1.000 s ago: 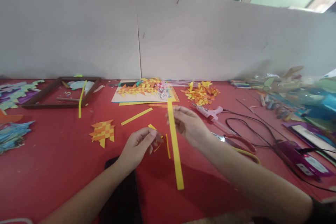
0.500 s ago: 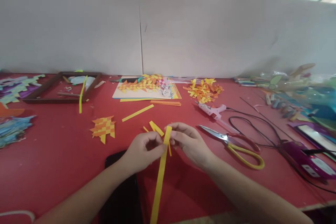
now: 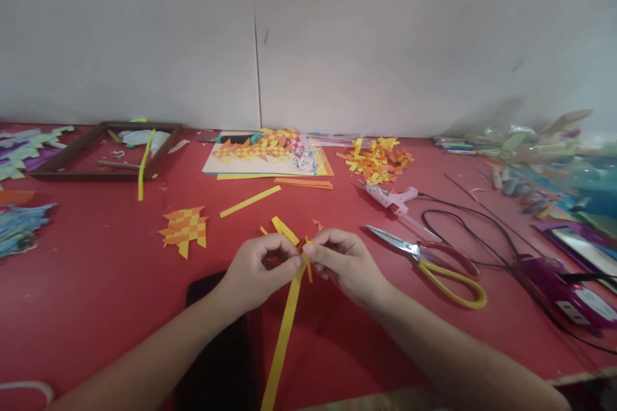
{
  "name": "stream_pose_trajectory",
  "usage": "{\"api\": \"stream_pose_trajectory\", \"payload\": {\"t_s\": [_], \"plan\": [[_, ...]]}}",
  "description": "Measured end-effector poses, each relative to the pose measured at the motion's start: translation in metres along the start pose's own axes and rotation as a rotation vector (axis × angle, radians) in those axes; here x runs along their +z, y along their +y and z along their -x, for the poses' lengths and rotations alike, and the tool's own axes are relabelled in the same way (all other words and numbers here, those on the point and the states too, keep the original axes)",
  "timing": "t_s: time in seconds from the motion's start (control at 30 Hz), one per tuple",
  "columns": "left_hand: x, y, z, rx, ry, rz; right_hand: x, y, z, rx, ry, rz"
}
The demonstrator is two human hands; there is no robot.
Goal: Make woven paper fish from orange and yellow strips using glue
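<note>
Between my hands is a yellow paper strip (image 3: 283, 337), its long tail hanging toward the table's front edge. My left hand (image 3: 260, 270) pinches the strip near its upper end. My right hand (image 3: 348, 263) has thumb and fingers closed on the strip's end from the other side. Shorter yellow pieces (image 3: 284, 229) and a bit of orange stick out around the fingertips; how they join is hidden. Left of my hands lies a woven yellow-and-orange paper fish (image 3: 186, 230). A loose yellow strip (image 3: 250, 201) rests beyond them.
Scissors (image 3: 424, 263) and a pink glue gun (image 3: 391, 198) with its cord lie at right. A pile of paper scraps (image 3: 378, 160), a stack of sheets (image 3: 226, 164) and a brown frame (image 3: 43, 173) stand at the back. A black phone-like object (image 3: 216, 359) is under my left forearm.
The strip's upper end stood up above my fingers before; now it is down between my fingertips. My hands have stayed in nearly the same place, while the view has shifted slightly.
</note>
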State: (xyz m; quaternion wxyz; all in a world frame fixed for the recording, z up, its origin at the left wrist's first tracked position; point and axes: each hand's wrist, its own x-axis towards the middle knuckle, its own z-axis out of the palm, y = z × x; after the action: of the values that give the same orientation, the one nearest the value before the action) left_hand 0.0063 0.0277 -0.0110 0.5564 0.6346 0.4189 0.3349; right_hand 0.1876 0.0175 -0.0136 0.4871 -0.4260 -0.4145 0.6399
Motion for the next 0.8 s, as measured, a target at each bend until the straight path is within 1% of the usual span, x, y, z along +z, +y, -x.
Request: {"api": "stream_pose_trajectory", "payload": {"t_s": [0.07,0.17,0.27,0.33,0.43,0.57,0.67,0.73,0.8], "plan": [[0.002,-0.002,0.0,-0.02,-0.027,0.006,-0.003,-0.002,-0.003,0.005,0.058,-0.071],[0.003,-0.004,0.0,-0.041,-0.053,0.01,-0.009,-0.007,-0.011,-0.009,0.141,-0.12],[0.003,-0.004,-0.001,-0.05,-0.063,0.008,-0.02,-0.014,-0.02,-0.042,0.231,-0.16],[0.003,-0.003,-0.002,-0.057,-0.074,0.005,-0.032,-0.019,-0.028,-0.077,0.29,-0.186],[0.002,-0.001,-0.001,-0.067,-0.084,0.006,-0.055,-0.029,-0.04,-0.149,0.372,-0.226],[0.001,0.001,0.001,-0.083,-0.086,0.031,-0.088,-0.047,-0.053,-0.256,0.439,-0.272],[0.001,-0.001,0.0,-0.091,-0.076,0.09,-0.098,-0.058,-0.053,-0.291,0.418,-0.273],[0.0,-0.003,-0.002,-0.093,-0.043,0.161,-0.093,-0.061,-0.047,-0.233,0.341,-0.244],[0.0,-0.003,-0.004,-0.102,0.001,0.25,-0.08,-0.057,-0.037,-0.121,0.218,-0.191]]}}
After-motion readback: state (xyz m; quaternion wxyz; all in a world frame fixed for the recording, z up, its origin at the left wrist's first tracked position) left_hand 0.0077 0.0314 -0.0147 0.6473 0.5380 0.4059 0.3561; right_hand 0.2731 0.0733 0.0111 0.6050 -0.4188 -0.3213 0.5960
